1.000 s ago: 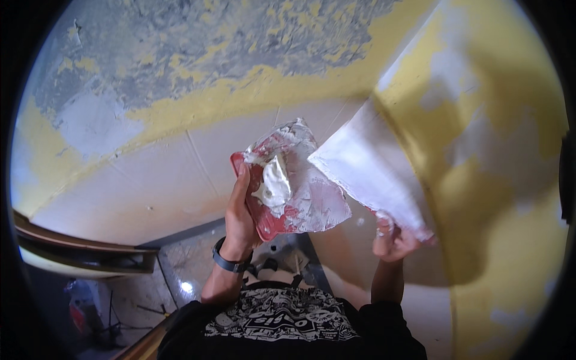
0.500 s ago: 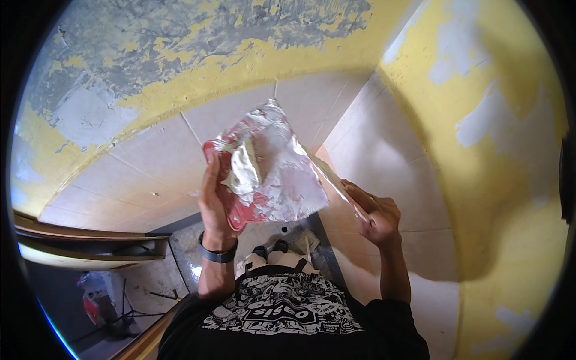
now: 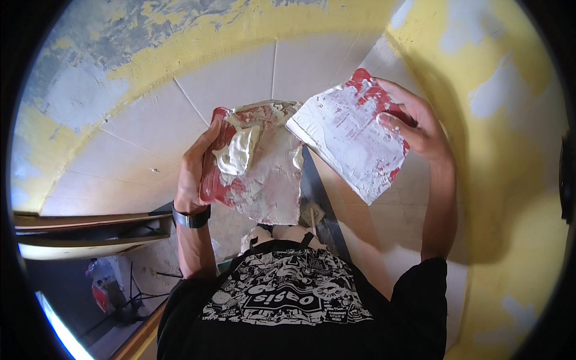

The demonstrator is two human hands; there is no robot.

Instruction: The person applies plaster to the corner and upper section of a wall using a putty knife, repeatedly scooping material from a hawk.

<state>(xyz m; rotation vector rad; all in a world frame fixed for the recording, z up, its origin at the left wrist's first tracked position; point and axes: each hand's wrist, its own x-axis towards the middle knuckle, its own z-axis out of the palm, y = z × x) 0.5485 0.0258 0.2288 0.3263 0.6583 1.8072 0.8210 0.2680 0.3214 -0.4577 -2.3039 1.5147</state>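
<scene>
My left hand [image 3: 193,171] is closed on the red edge of a wide putty spreader [image 3: 273,189], held face up in front of my chest. White putty smears its face, and a thick glossy lump of putty [image 3: 241,153] sits near its left side. In my right hand [image 3: 425,127] is a second red putty spreader [image 3: 351,138], gripped by its upper right edge with the thumb on its face. A thin white coat covers most of that face. Its left corner lies very near or against the left spreader's right edge; I cannot tell if they touch.
Ahead is a yellow wall [image 3: 240,36] with grey and white patches above pale tiles [image 3: 222,66]. Another patched yellow wall [image 3: 504,180] stands to the right. Wooden boards [image 3: 90,231] jut in at left, above a dark tripod stand [image 3: 135,294] on the floor.
My right hand has risen and turned its spreader from edge-on to showing its coated face. My left hand has shifted slightly left, its spreader now lying flatter to view.
</scene>
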